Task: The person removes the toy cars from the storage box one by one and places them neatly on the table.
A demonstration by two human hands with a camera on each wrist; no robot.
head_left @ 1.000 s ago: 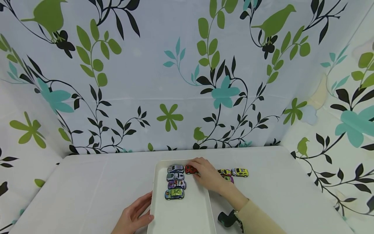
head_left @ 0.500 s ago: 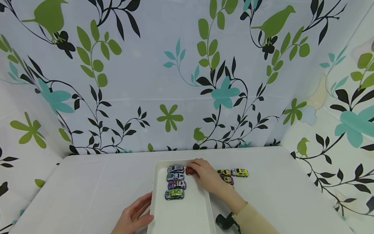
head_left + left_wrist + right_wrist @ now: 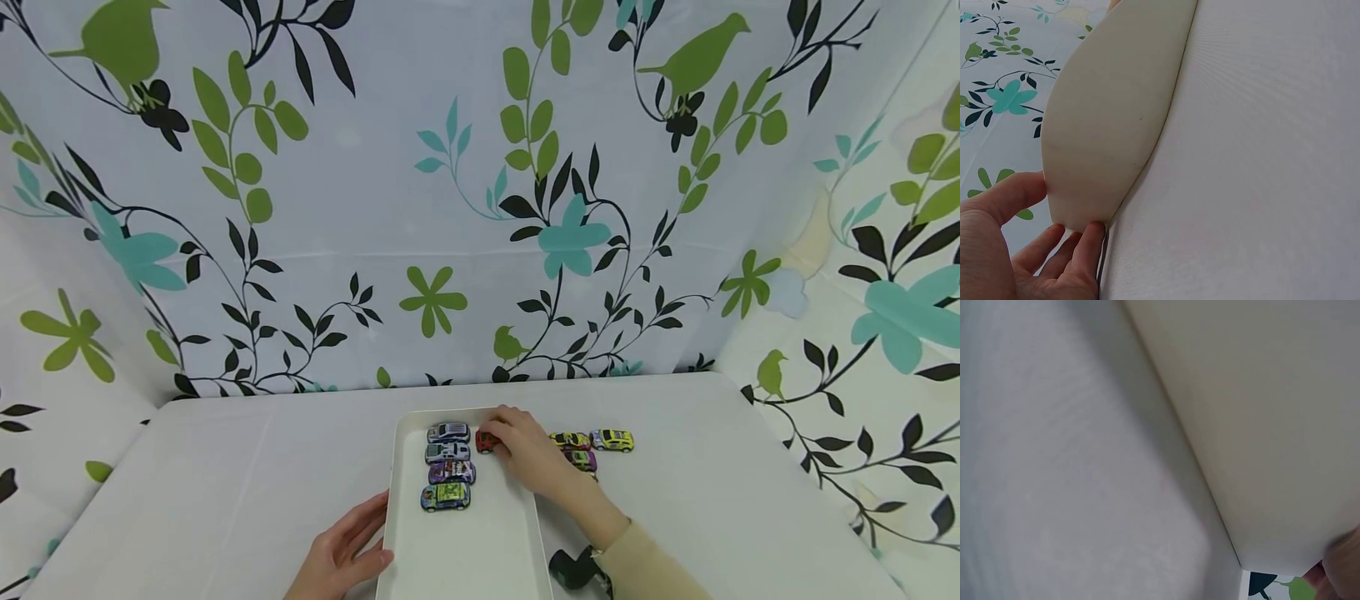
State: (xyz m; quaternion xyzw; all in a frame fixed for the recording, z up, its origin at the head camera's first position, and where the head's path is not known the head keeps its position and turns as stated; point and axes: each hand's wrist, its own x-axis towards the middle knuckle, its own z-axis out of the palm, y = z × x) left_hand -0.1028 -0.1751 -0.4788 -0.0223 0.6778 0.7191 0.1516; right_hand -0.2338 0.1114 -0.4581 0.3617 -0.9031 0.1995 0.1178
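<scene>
My right hand (image 3: pixel 528 450) reaches over the tray's far right side and pinches a small red toy car (image 3: pixel 485 442), whose right part is hidden by the fingers. The car sits in the far part of a white rectangular tray (image 3: pixel 495 550). To its left, several toy cars form a column: a silver one (image 3: pixel 448 432) at the top, another silver one (image 3: pixel 447 452), a purple one (image 3: pixel 452 472) and a green-yellow one (image 3: pixel 446 497). My left hand (image 3: pixel 345 546) holds the tray's left side. In the left wrist view, thumb and fingertips meet the tray wall (image 3: pixel 1107 119).
Outside the tray on the right, several more toy cars stand on the white table (image 3: pixel 712 492): a yellow one (image 3: pixel 612 440), a yellow-black one (image 3: pixel 570 441) and a purple one (image 3: pixel 581 460). A black device (image 3: pixel 573 569) is beside the right sleeve. Patterned cloth (image 3: pixel 337 208) hangs behind.
The red car has shifted very slightly right and nearer, leaving a wider gap to the top silver car, with my right fingers on it. My left hand and the tray stay put.
</scene>
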